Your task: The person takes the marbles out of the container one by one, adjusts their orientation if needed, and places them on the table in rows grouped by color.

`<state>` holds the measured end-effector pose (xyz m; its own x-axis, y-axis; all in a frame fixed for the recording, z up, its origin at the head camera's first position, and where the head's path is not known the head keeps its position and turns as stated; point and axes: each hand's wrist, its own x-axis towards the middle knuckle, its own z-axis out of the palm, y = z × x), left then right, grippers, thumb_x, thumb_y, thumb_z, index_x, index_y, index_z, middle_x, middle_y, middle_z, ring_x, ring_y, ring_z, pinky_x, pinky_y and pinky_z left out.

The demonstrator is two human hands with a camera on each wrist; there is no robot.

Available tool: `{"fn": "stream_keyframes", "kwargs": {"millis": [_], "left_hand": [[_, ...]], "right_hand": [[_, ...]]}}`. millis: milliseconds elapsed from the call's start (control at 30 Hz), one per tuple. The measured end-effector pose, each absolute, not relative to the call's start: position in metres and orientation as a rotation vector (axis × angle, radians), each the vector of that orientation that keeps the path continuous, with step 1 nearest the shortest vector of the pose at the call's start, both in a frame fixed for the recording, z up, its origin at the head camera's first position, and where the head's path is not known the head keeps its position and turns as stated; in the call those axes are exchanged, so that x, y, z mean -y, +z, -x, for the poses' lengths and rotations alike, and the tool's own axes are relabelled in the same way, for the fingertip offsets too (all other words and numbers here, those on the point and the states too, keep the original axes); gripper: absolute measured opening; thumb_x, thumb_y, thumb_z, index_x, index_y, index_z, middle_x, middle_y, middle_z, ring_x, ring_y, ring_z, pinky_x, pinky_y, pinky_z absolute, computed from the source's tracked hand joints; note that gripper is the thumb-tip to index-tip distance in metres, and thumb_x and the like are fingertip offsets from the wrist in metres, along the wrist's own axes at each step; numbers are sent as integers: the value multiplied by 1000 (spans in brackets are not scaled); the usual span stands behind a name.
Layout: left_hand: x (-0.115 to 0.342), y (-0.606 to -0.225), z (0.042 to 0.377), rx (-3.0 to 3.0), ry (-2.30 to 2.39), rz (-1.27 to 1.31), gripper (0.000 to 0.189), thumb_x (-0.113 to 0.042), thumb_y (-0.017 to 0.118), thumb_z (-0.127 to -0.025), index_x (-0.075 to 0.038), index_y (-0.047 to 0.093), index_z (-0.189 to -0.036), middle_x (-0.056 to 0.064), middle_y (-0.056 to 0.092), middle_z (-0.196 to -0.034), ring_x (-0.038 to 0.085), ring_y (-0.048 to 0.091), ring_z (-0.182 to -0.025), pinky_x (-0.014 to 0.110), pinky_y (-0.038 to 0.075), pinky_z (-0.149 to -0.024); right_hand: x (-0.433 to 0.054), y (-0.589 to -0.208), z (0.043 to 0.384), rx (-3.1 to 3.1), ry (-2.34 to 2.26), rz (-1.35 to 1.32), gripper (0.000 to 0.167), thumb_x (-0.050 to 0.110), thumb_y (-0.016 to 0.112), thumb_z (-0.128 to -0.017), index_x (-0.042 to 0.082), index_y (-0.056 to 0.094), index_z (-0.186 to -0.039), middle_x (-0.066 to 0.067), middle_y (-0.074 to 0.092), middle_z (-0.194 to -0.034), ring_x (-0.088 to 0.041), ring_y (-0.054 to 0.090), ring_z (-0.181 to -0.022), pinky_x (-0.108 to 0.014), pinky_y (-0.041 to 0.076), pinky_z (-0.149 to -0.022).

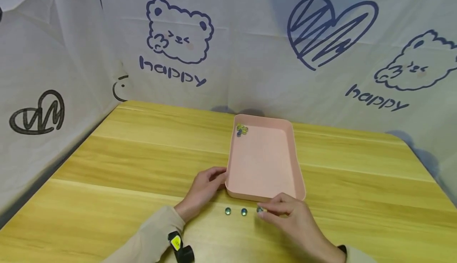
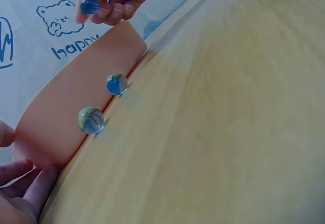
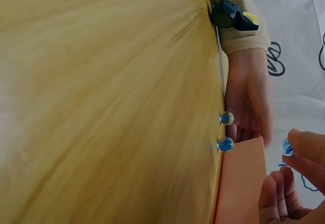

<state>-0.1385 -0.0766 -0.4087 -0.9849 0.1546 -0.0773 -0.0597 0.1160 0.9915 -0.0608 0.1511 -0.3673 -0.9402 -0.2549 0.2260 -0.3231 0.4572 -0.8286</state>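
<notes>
My right hand (image 1: 290, 213) pinches a clear glass marble with blue inside (image 3: 288, 148) between thumb and fingertips, raised above the table near the tray's front right corner. Two more marbles, a left one (image 1: 228, 211) and a right one (image 1: 244, 212), lie on the table in front of the tray; blue and greenish swirls show in the left wrist view. My left hand (image 1: 203, 189) rests beside the shallow pink tray (image 1: 262, 164), its fingers touching the left wall near the front corner. Inside the tray's far left corner sits a small cluster of yellowish and blue marbles (image 1: 241, 129).
The wooden table (image 1: 143, 152) runs back to a white cloth (image 1: 246, 56) with drawn bears and hearts. A black wrist camera with a yellow label (image 1: 180, 247) is strapped on the left sleeve.
</notes>
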Motion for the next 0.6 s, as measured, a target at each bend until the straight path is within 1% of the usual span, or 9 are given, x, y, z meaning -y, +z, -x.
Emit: {"fn": "stream_keyframes", "kwargs": {"millis": [100, 233, 300, 500, 600], "left_hand": [[76, -409, 139, -2215, 1981, -90, 33, -16, 54, -100, 7, 59, -123, 17, 62, -121, 25, 59, -109, 33, 52, -92], [76, -408, 139, -2210, 1982, -84, 33, -16, 54, -100, 7, 59, -124, 18, 61, -121, 25, 59, -109, 33, 52, -92], [76, -407, 139, -2212, 1983, -90, 33, -16, 54, -99, 7, 59, -123, 18, 62, -120, 26, 60, -108, 34, 52, -91], [75, -407, 138, -2213, 1985, -85, 33, -14, 55, -99, 8, 60, -123, 18, 63, -119, 25, 61, -106, 33, 53, -90], [76, -407, 138, -2218, 1985, -93, 33, -15, 54, -99, 8, 59, -123, 18, 63, -118, 25, 61, -105, 33, 53, -90]], "right_hand": [[-153, -369, 62, 2656, 1490, -529, 19, 16, 78, -81, 4, 77, -96, 8, 61, -80, -3, 49, -71, -20, 46, -54], [-155, -368, 62, 2727, 1499, -474, 21, 19, 78, -81, 6, 77, -98, 8, 63, -83, -3, 52, -74, -20, 48, -58], [-156, -367, 62, 2741, 1486, -488, 21, 19, 78, -81, 6, 77, -97, 9, 64, -83, -3, 54, -75, -20, 49, -58], [-161, -372, 63, 2744, 1311, -683, 17, 18, 77, -83, 5, 77, -94, 11, 63, -81, -2, 56, -72, -20, 50, -57], [-163, -373, 65, 2761, 1306, -724, 18, 19, 76, -84, 5, 77, -95, 10, 66, -82, -2, 57, -72, -20, 52, -59]]}}
